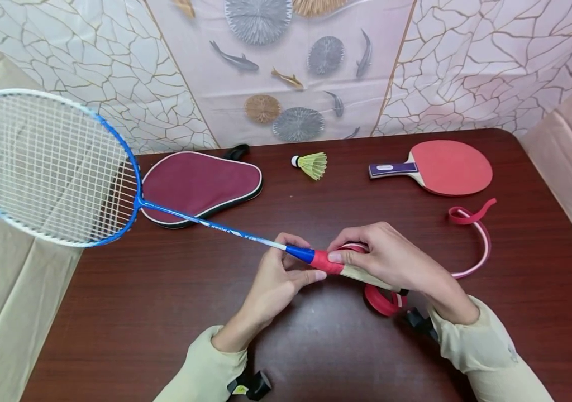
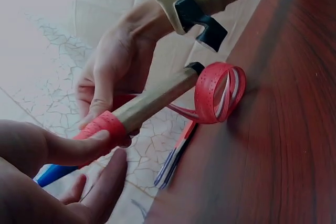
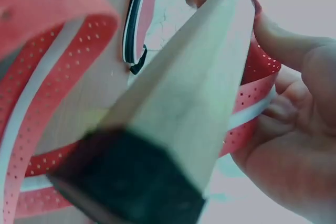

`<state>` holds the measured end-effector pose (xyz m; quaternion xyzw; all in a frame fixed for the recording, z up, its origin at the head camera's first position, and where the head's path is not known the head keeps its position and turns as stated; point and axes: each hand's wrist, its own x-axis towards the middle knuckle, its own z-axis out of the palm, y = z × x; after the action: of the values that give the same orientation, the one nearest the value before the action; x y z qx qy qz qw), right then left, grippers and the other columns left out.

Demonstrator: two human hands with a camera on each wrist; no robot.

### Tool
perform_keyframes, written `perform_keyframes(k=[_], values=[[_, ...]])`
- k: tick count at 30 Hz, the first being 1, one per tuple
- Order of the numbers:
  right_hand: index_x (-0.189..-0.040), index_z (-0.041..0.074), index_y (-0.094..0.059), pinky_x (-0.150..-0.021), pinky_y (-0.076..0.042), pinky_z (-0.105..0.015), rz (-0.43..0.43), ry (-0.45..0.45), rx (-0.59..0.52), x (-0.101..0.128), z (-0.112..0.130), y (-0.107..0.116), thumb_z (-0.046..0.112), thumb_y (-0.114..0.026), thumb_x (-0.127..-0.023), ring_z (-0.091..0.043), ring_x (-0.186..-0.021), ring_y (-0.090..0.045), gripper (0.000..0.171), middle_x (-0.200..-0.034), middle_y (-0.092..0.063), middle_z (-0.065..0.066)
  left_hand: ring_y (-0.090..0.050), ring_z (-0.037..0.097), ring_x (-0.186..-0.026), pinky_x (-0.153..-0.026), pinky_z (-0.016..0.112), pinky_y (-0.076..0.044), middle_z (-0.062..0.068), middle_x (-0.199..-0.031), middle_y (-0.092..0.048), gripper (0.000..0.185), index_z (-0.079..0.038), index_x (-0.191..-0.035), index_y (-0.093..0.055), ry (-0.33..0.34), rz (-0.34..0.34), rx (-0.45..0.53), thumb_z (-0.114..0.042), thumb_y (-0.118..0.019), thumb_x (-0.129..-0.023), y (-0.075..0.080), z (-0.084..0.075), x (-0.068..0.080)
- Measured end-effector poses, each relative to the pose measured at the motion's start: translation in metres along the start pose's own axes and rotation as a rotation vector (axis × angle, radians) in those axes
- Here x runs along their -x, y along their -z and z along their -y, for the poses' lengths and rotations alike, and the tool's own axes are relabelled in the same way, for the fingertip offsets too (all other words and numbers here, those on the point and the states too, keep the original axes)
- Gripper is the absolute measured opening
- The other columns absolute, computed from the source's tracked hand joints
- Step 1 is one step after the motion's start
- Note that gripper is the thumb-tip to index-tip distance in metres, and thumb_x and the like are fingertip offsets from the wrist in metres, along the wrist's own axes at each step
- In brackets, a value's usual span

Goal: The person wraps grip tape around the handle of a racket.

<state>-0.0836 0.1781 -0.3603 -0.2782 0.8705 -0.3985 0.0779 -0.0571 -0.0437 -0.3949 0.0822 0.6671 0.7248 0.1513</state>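
Note:
A blue and white badminton racket slants across the head view, its strung head at the left. My left hand holds it where the blue cone meets the handle, thumb along the underside. Red perforated grip tape wraps the upper part of the handle. Below that, the pale bare handle runs down to a black end cap. My right hand pinches the tape at the lower edge of the wrap. The loose tape hangs in a coil beside the handle's end.
A maroon paddle case lies under the racket shaft at the back left of the brown table. A yellow shuttlecock and a red table tennis paddle lie along the back. The tape's free tail curls at the right.

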Motion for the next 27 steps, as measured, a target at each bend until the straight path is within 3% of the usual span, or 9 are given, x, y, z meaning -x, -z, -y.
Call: perform_keyframes(k=[2, 5, 9, 18, 27], values=[[-0.095, 0.027, -0.073, -0.063, -0.047, -0.026, -0.015, -0.002, 0.005, 0.0007, 0.0007, -0.0012, 0.026, -0.075, -0.089, -0.006, -0.070, -0.058, 0.007, -0.079, -0.066, 0.018, -0.070, 0.036, -0.088, -0.080, 0.041, -0.057, 0.017, -0.104, -0.068, 0.044, -0.002, -0.117, -0.045, 0.051, 0.029, 0.035, 0.005, -0.073, -0.083, -0.0002, -0.0010, 0.0004], [-0.092, 0.027, -0.072, -0.061, -0.046, -0.024, -0.030, 0.020, 0.015, 0.0005, 0.0017, -0.0042, 0.028, -0.078, -0.086, -0.006, -0.068, -0.057, 0.008, -0.077, -0.065, 0.017, -0.068, 0.040, -0.094, -0.086, 0.044, -0.055, 0.023, -0.106, -0.067, 0.037, 0.001, -0.118, -0.042, 0.099, 0.078, 0.163, 0.008, -0.063, -0.088, -0.0004, -0.0018, 0.0008], [-0.089, 0.025, -0.071, -0.060, -0.048, -0.022, -0.056, 0.060, 0.047, -0.0007, 0.0026, -0.0078, 0.027, -0.082, -0.082, -0.004, -0.067, -0.058, 0.013, -0.077, -0.065, 0.019, -0.070, 0.033, -0.095, -0.088, 0.044, -0.053, 0.023, -0.107, -0.065, 0.035, 0.000, -0.117, -0.043, 0.102, 0.086, 0.243, 0.002, -0.066, -0.090, -0.0011, -0.0010, 0.0005], [-0.088, 0.024, -0.071, -0.061, -0.051, -0.023, -0.053, 0.055, 0.035, -0.0008, 0.0024, -0.0096, 0.026, -0.082, -0.081, -0.001, -0.069, -0.062, 0.013, -0.079, -0.067, 0.019, -0.070, 0.032, -0.094, -0.086, 0.048, -0.053, 0.023, -0.105, -0.061, 0.031, 0.003, -0.112, -0.044, 0.057, 0.076, 0.296, 0.002, -0.066, -0.091, -0.0030, 0.0032, -0.0014], [-0.085, 0.028, -0.070, -0.061, -0.049, -0.021, -0.026, 0.047, -0.006, -0.0003, 0.0017, -0.0002, 0.021, -0.084, -0.079, -0.002, -0.068, -0.063, 0.016, -0.076, -0.067, 0.021, -0.069, 0.034, -0.094, -0.087, 0.055, -0.050, 0.025, -0.109, -0.060, 0.033, 0.002, -0.112, -0.044, 0.024, 0.094, 0.254, 0.002, -0.068, -0.089, -0.0003, 0.0054, -0.0029]])
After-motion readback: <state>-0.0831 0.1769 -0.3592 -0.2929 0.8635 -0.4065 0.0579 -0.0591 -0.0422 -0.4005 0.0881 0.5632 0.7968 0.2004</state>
